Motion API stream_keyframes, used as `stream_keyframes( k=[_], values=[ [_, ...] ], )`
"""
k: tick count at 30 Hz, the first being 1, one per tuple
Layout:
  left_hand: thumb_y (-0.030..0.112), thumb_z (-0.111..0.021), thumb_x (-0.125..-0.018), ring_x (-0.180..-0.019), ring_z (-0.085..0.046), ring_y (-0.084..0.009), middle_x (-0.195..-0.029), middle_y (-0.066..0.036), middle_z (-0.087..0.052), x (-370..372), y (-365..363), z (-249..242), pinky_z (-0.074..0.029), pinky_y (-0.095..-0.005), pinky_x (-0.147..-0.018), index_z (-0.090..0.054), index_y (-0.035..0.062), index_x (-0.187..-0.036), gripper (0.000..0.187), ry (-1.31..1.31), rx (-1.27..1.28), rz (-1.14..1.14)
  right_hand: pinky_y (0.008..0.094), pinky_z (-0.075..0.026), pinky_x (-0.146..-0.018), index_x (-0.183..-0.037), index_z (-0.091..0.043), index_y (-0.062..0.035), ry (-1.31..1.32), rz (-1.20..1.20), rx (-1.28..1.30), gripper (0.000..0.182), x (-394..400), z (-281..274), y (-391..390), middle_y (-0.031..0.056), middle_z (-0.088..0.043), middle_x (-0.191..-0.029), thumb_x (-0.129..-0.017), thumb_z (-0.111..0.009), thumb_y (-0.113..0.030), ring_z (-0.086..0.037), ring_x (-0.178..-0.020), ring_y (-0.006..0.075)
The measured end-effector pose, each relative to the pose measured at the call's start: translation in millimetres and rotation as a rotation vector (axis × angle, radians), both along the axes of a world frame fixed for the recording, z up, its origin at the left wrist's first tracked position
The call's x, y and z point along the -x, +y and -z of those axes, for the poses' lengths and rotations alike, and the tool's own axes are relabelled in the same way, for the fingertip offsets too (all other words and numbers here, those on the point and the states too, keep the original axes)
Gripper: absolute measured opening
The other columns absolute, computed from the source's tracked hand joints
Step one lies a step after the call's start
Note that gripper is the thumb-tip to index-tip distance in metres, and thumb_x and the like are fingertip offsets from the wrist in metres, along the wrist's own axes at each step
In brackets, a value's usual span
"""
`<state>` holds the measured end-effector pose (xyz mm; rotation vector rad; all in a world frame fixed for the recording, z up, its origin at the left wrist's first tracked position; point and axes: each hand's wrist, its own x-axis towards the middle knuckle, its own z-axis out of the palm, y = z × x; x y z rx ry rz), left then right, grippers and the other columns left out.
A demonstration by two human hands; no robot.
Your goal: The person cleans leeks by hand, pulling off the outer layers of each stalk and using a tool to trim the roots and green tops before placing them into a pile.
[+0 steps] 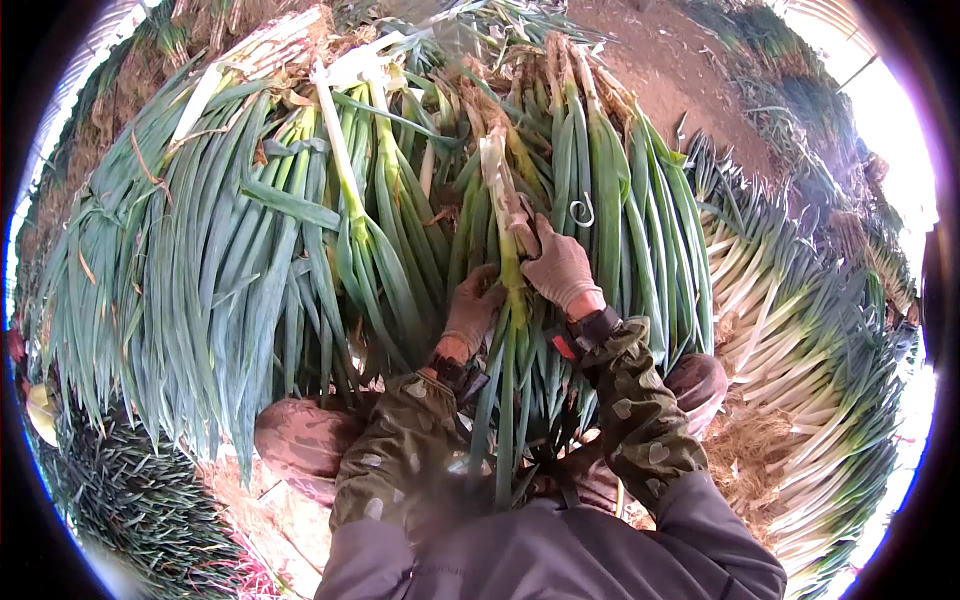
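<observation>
A long green onion (510, 270) lies in front of me, its brown dry root end pointing away and its green leaves hanging toward my lap. My gloved right hand (558, 265) is closed on the right side of its stalk, the fingers at the dry outer skin. Opposite it, my gloved left hand (473, 308) curls around the stalk's left side, lower down. Under and around both hands spreads a heap of unpeeled green onions (620, 180) with brown root ends. A pale stalk (340, 150) lies on the heap to the left.
Rows of peeled white-stemmed onions (790, 370) line the right side. More dark green leaves (150, 510) lie at lower left. Loose roots and dry skins (745, 450) cover the ground beside my right knee (697, 388). Bare soil (670, 70) shows behind the heap.
</observation>
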<state>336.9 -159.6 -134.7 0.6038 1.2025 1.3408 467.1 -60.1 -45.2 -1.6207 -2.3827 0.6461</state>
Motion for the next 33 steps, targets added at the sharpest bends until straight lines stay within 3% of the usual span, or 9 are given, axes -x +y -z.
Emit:
stream_keyframes(
  k=[4, 7, 9, 10, 14, 19, 22, 25, 33],
  values=[
    [0.012, -0.066, -0.096, -0.105, -0.061, -0.0158, -0.118, -0.008, -0.067, 4.8, -3.1, -9.3, -0.048, -0.0305, -0.094, -0.06, 0.0007, -0.131, 0.037, -0.001, 0.078, 0.059, 0.054, -0.053, -0.079, -0.129, -0.049, 0.0018, -0.005, -0.005, -0.018, 0.048, 13.9, 5.6, 28.4, 0.03, -0.069, -0.089, -0.093, -0.055, -0.03, -0.067, -0.088, 0.0481],
    [0.012, -0.066, -0.095, -0.088, -0.057, -0.0113, -0.105, -0.004, -0.066, 3.7, -2.0, -0.8, -0.046, -0.0272, -0.076, -0.061, 0.0033, -0.129, 0.035, -0.033, 0.063, 0.025, 0.055, -0.051, -0.085, -0.124, -0.052, 0.0017, 0.028, 0.021, -0.005, 0.047, 28.5, 4.9, 48.6, 0.0316, -0.068, -0.094, -0.1, -0.047, -0.038, -0.065, -0.095, 0.0486],
    [0.009, -0.065, -0.095, -0.062, -0.049, -0.0049, -0.086, 0.002, -0.062, 1.5, -3.0, -2.0, -0.039, -0.022, -0.051, -0.062, 0.0066, -0.128, 0.033, -0.032, 0.058, -0.016, 0.0549, -0.05, -0.087, -0.122, -0.055, 0.0013, 0.053, 0.047, -0.001, 0.049, 38.6, 3.3, 64.4, 0.0323, -0.068, -0.097, -0.1, -0.046, -0.042, -0.064, -0.1, 0.0484],
    [0.009, -0.064, -0.095, -0.061, -0.048, -0.005, -0.086, 0.002, -0.062, 1.9, -3.1, -4.4, -0.039, -0.0222, -0.051, -0.062, 0.0068, -0.127, 0.032, -0.048, 0.065, -0.016, 0.0538, -0.049, -0.09, -0.123, -0.056, 0.0014, 0.034, 0.041, 0.029, 0.056, 41.5, 2.1, 73.7, 0.0321, -0.067, -0.103, -0.1, -0.043, -0.048, -0.062, -0.106, 0.0483],
    [0.014, -0.067, -0.095, -0.071, -0.054, -0.0064, -0.097, 0.001, -0.066, 7.7, -5.6, -5.8, -0.044, -0.0232, -0.059, -0.063, 0.0051, -0.128, 0.034, -0.017, 0.103, 0.043, 0.0469, -0.052, -0.083, -0.129, -0.059, -0.0077, 0.102, 0.102, 0.023, 0.053, 40.0, 11.3, 91.2, 0.0278, -0.069, -0.096, -0.079, -0.067, -0.027, -0.066, -0.098, 0.0446],
    [0.016, -0.068, -0.095, -0.075, -0.058, -0.0069, -0.099, 0.0, -0.067, 4.3, -2.2, -19.3, -0.048, -0.0242, -0.063, -0.063, -0.0014, -0.127, 0.037, -0.011, 0.067, 0.071, 0.0435, -0.053, -0.077, -0.137, -0.052, -0.0075, 0.252, -0.006, 0.074, 0.066, -13.4, -21.6, -8.2, 0.0282, -0.066, -0.095, -0.075, -0.071, -0.017, -0.066, -0.093, 0.0458],
    [0.009, -0.068, -0.09, -0.081, -0.063, -0.012, -0.097, -0.005, -0.069, 4.5, 1.6, -20.8, -0.052, -0.0269, -0.07, -0.064, -0.0044, -0.119, 0.032, -0.059, 0.096, 0.096, 0.0505, -0.053, -0.079, -0.143, -0.046, -0.0079, 0.281, -0.042, 0.121, 0.071, -57.9, -26.3, -73.2, 0.0296, -0.067, -0.096, -0.077, -0.071, -0.019, -0.066, -0.093, 0.0466],
    [0.007, -0.073, -0.085, -0.082, -0.064, -0.0135, -0.098, -0.007, -0.07, 5.1, 0.5, -26.5, -0.053, -0.0281, -0.074, -0.064, -0.007, -0.119, 0.037, 0.16, 0.019, 0.14, 0.0511, -0.054, -0.073, -0.146, -0.041, -0.0057, 0.213, -0.088, 0.199, 0.076, -92.4, -30.4, -120.9, 0.0286, -0.067, -0.085, -0.077, -0.071, -0.019, -0.066, -0.083, 0.0473],
    [0.004, -0.079, -0.079, -0.085, -0.064, -0.0139, -0.098, -0.008, -0.07, 3.4, -6.7, -44.3, -0.054, -0.0286, -0.077, -0.064, -0.0071, -0.116, 0.041, 0.198, 0.029, 0.134, 0.0531, -0.053, -0.071, -0.149, -0.039, -0.009, 0.216, -0.053, 0.182, 0.078, -112.1, -37.0, -150.4, 0.029, -0.066, -0.085, -0.078, -0.07, -0.019, -0.066, -0.081, 0.0478]
  ],
)
